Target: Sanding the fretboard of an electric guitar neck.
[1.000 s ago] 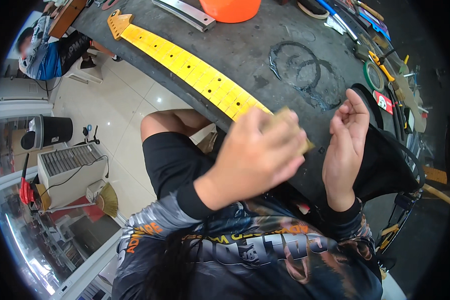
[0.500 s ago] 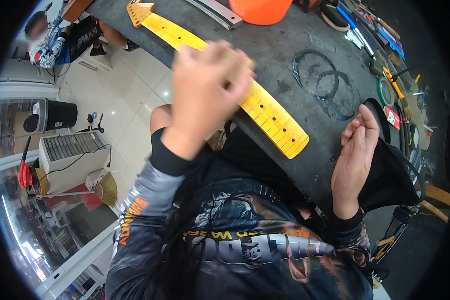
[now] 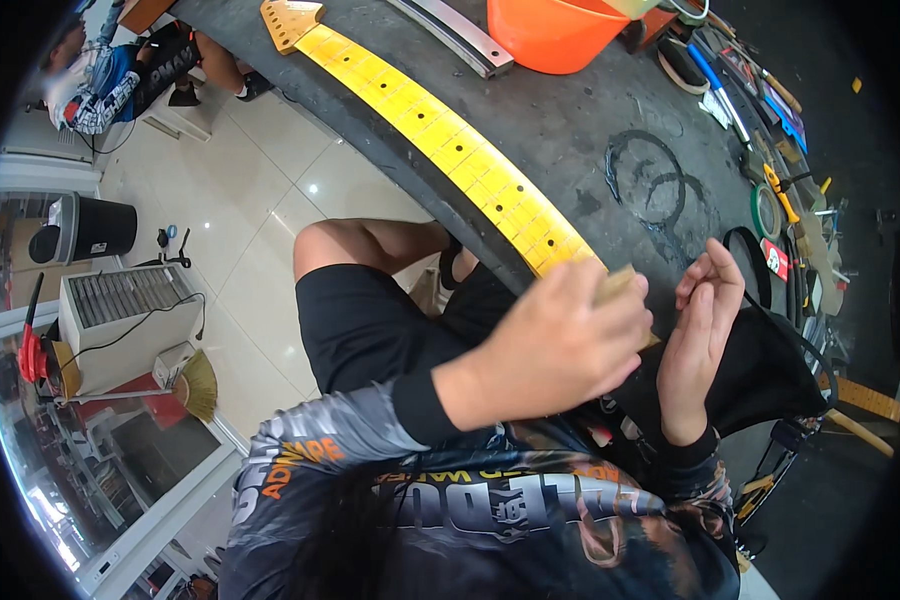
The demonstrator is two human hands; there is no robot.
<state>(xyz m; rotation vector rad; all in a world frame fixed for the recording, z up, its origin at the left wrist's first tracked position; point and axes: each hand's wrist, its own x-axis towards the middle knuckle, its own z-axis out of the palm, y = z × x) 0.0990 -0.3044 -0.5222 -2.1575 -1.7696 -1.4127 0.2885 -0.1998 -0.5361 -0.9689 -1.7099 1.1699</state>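
A yellow guitar neck, with dark dots along its fretboard and a pale wooden headstock at the upper left, lies diagonally along the edge of the dark worktable. My left hand is closed round a tan pad, over the lower end of the neck, which it mostly hides. My right hand is open beside that end, fingers loosely curved and palm turned inward, holding nothing that I can see.
An orange bucket, a metal bar, green tape and assorted tools line the table. A co-worker sits at upper left. Below are a black bin, a white appliance and a broom.
My left hand swung up the neck toward the headstock half a second ago and is back at the lower end. My right hand sits slightly lower in view, still open.
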